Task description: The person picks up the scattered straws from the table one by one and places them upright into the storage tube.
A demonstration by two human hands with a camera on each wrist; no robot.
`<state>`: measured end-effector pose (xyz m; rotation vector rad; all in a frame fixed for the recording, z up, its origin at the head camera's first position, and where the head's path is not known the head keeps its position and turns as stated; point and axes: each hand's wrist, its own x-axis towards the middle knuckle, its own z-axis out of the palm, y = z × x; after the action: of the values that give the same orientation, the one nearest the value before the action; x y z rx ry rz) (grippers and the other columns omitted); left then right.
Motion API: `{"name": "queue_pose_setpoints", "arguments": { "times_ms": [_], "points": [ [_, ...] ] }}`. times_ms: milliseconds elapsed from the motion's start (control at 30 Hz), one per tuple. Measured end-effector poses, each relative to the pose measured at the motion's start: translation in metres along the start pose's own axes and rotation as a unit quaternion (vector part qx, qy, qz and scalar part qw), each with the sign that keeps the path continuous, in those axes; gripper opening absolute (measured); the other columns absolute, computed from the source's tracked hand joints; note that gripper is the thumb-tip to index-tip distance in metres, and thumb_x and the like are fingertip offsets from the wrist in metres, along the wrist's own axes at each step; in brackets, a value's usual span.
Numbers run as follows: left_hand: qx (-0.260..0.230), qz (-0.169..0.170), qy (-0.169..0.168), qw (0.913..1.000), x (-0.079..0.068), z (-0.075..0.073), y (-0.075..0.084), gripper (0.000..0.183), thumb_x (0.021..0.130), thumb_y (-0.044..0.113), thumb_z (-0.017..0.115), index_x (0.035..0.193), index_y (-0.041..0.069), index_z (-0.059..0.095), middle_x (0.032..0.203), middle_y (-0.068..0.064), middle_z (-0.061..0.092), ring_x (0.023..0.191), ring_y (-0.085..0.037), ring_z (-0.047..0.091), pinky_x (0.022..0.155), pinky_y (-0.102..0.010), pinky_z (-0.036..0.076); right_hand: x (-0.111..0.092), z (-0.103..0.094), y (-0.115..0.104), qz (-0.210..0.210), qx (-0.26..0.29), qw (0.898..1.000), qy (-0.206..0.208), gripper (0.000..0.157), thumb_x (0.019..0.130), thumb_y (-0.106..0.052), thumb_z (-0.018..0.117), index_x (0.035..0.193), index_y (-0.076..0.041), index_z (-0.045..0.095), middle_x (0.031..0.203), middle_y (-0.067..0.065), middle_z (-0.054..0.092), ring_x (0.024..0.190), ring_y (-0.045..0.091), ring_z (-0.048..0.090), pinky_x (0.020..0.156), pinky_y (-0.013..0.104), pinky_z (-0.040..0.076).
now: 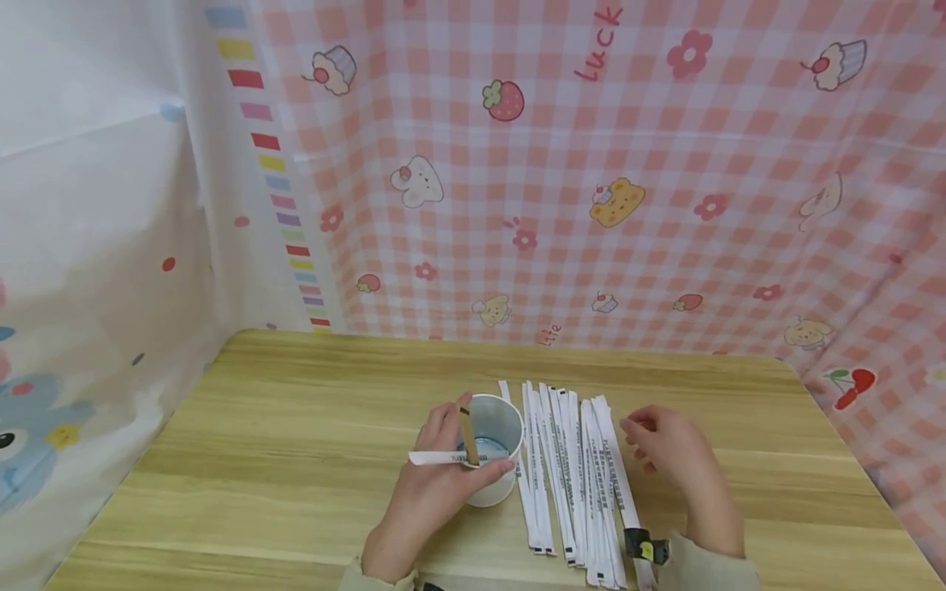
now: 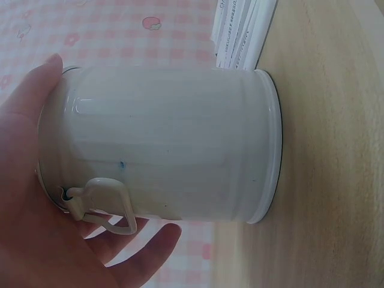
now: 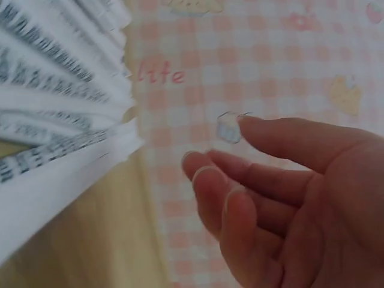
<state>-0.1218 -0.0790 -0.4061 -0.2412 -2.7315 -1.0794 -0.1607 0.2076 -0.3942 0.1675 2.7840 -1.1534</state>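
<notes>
A white metal pail (image 2: pixel 168 144) with a small side handle (image 2: pixel 114 204) stands upright on the table. My left hand (image 1: pixel 432 484) grips it near the rim, with the thumb at one side and the fingers round the other. Inside the pail leans a brown strip (image 1: pixel 468 435) with a dark end, and a white paper-wrapped stick (image 1: pixel 443 457) pokes out over the rim. Right of the pail lies a row of white paper-wrapped sticks (image 1: pixel 569 476) with dark print. Beside that row hovers my right hand (image 1: pixel 668 447), fingers loosely bent and holding nothing.
The wood-grain table (image 1: pixel 281 460) runs back to a pink checked cloth (image 1: pixel 562 164) with cartoon prints. A white cloth (image 1: pixel 96 205) hangs along the left side. A black band (image 1: pixel 645 545) with a yellow spot sits at my right wrist, over the outermost sticks.
</notes>
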Motion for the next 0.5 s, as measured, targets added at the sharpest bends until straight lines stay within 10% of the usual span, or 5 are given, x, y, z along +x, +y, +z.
{"name": "queue_pose_setpoints", "arguments": {
  "times_ms": [500],
  "points": [
    [0.000,-0.008,-0.006,1.0000,0.000,0.001,0.000,0.092,0.063,0.070,0.059,0.137,0.023,0.031,0.125,0.001,0.039,0.108,-0.019,0.042,0.079,-0.039,0.045,0.017,0.026,0.027,0.068,0.003,0.996,-0.063,0.027,0.082,-0.021,0.062,0.095,0.003,0.057,0.065,0.007,0.054,0.052,0.016,0.051,0.049,0.029,0.045]
  ]
}}
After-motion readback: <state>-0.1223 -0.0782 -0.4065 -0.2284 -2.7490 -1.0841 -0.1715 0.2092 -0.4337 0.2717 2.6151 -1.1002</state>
